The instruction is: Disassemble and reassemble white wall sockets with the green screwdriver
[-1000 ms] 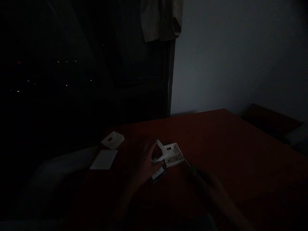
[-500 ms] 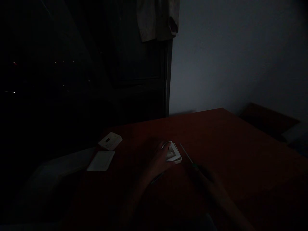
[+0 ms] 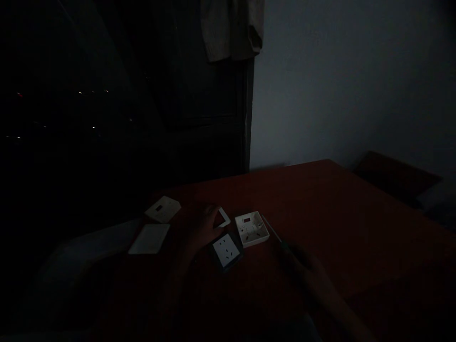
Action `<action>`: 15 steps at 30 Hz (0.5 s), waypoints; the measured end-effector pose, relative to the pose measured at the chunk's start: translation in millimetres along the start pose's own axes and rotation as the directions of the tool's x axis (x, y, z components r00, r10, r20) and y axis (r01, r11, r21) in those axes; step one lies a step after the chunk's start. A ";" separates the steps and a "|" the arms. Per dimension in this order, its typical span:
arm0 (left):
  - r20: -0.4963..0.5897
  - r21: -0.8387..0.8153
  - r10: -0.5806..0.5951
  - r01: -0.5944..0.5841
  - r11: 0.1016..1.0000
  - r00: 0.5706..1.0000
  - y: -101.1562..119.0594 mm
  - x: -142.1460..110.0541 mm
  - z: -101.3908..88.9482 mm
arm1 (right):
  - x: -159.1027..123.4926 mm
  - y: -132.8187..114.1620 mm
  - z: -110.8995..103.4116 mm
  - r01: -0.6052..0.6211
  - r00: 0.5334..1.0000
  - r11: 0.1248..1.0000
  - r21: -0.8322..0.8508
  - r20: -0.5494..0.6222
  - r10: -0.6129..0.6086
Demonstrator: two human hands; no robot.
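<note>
My left hand (image 3: 204, 229) is closed around a white square frame (image 3: 224, 217), held above the table left of the open back box. That white back box (image 3: 252, 229) lies with its hollow side up, slots showing in its floor. Just in front of my left hand, a wall socket (image 3: 226, 250) with a white face and dark surround rests on the table. My right hand (image 3: 309, 270) grips a screwdriver (image 3: 274, 230) with a green collar; its thin shaft points up-left, the tip close to the box's right edge. Dim light hides much of both hands.
A second white box (image 3: 163, 209) lies at the left of the reddish-brown table (image 3: 306, 194), with a flat white plate (image 3: 149, 239) in front of it. Behind stand a pale wall (image 3: 342, 85) and a dark window. Cloth (image 3: 231, 31) hangs at the top.
My left hand brought the white frame over the back box, then carried it off to the left, uncovering the box and the socket. The screwdriver stays near the box's right side.
</note>
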State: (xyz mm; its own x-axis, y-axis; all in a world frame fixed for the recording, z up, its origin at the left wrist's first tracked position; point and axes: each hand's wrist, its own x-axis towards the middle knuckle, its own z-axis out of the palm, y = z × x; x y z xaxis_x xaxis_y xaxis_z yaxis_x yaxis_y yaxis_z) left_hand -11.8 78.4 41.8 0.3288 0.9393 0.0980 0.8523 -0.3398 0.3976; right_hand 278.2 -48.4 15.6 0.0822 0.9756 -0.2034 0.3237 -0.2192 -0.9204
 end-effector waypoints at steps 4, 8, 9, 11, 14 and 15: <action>-0.030 0.005 0.008 -0.008 1.000 1.000 7.7 -5.1 -5.2 | -0.1 1.3 -1.2 0.003 1.000 1.000 -0.013 0.018 -0.003; -0.020 -0.051 0.027 -0.028 0.998 0.999 24.7 -28.3 -8.7 | 1.6 2.9 0.3 0.016 1.000 1.000 -0.014 -0.024 -0.017; 0.010 -0.086 0.018 -0.017 0.996 1.000 29.5 -36.8 -7.5 | 2.2 2.3 0.7 0.020 0.999 1.000 -0.011 -0.029 -0.020; 0.069 -0.139 -0.011 0.020 0.990 0.998 37.7 -54.6 -2.0 | 3.7 -0.5 1.4 0.020 0.999 1.000 -0.012 -0.031 -0.021; 0.059 -0.163 -0.028 0.038 0.986 0.998 42.4 -77.6 11.5 | 8.4 -6.8 2.2 0.035 0.999 0.999 -0.017 -0.038 -0.036; 0.055 -0.150 -0.037 0.045 0.988 0.998 41.9 -83.0 16.4 | 11.3 -8.9 2.6 0.048 0.998 0.999 -0.017 -0.036 -0.049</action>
State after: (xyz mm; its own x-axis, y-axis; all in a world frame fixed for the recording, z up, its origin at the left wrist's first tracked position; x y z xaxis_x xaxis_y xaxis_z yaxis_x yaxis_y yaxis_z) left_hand 3.3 -14.6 35.3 0.3185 0.9473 0.0329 0.7957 -0.2861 0.5339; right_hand 273.8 -35.5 20.6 0.0998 0.9842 -0.1464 0.3437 -0.1722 -0.9232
